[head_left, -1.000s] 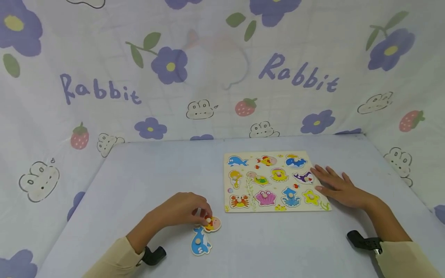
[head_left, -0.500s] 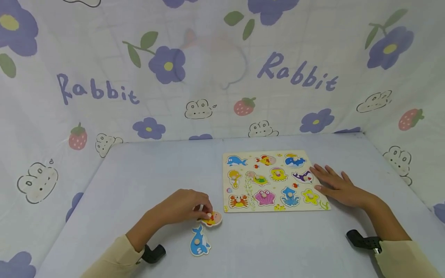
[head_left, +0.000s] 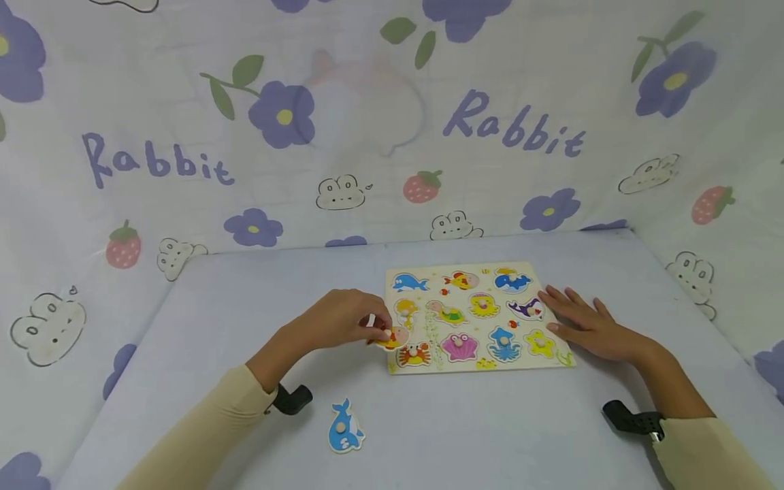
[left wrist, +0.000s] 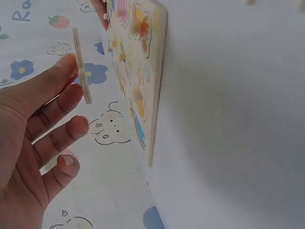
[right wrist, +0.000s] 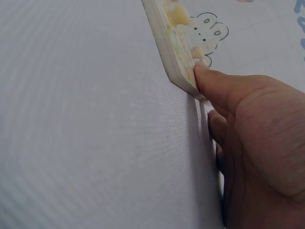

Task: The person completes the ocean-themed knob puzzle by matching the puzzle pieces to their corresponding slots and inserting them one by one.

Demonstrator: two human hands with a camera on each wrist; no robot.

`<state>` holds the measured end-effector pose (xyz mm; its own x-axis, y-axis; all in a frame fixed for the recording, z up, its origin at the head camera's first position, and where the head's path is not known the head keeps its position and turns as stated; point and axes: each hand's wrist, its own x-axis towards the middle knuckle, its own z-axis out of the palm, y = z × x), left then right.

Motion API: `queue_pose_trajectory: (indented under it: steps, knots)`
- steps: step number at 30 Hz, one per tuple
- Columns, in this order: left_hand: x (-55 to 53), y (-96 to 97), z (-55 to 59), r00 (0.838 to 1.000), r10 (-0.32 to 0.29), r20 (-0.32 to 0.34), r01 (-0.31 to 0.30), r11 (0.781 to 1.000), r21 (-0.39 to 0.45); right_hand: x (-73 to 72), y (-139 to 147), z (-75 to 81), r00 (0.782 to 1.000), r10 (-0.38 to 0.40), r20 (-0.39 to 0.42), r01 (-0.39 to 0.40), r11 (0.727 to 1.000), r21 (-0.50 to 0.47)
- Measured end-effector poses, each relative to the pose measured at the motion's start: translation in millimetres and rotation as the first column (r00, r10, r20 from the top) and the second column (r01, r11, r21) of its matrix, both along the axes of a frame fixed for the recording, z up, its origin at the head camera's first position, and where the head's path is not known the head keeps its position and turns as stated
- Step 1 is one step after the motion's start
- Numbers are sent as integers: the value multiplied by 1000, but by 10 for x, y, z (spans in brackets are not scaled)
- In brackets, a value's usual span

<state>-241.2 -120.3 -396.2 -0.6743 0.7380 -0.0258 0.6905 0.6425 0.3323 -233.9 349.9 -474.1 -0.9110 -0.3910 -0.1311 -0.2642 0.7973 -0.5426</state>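
My left hand (head_left: 349, 318) pinches a flat wooden fish puzzle piece (head_left: 399, 337), red and yellow with a pink face, by its knob. The piece is over the left edge of the puzzle board (head_left: 527, 362), overlapping the crab piece (head_left: 414, 354) in the head view. In the left wrist view the fish piece (left wrist: 82, 67) appears edge-on between thumb and fingers, apart from the board. My right hand (head_left: 591, 325) lies with spread fingers at the board's right edge, its thumb (right wrist: 205, 76) touching the corner. A blue whale piece (head_left: 344, 430) with a knob lies on the table.
Knobbed sea-animal pieces sit in the board, among them a pink shell (head_left: 459, 347), a blue squid (head_left: 504, 345) and a yellow starfish (head_left: 541, 344). A printed cloth (head_left: 367, 136) hangs behind the white table (head_left: 465, 435).
My left hand has lifted the fish piece from beside the whale piece and carried it up and right to the board. My right hand stays at the board's edge. The head view has shifted slightly.
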Motion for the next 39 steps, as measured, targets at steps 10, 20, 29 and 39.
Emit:
queue_pose_trajectory:
  steps: [10, 20, 29, 39]
  knots:
    - [-382, 448, 50, 998, -32, -46, 32, 999, 2, -5, -6, -12, 1000, -5, 0, 5, 1000, -2]
    - [-640, 840, 0, 996, -2, -90, -2, 999, -50, -17, 1, -33, 1000, -15, -7, 15, 1000, 2]
    - [-844, 1095, -123, 992, 75, -105, -78, 997, -29, 2, -2, 9, 1000, -20, -11, 20, 1000, 9]
    - [-1068, 1297, -281, 977, 168, -134, -173, 985, -25, 8, 2, -25, 1000, -14, -13, 14, 1000, 2]
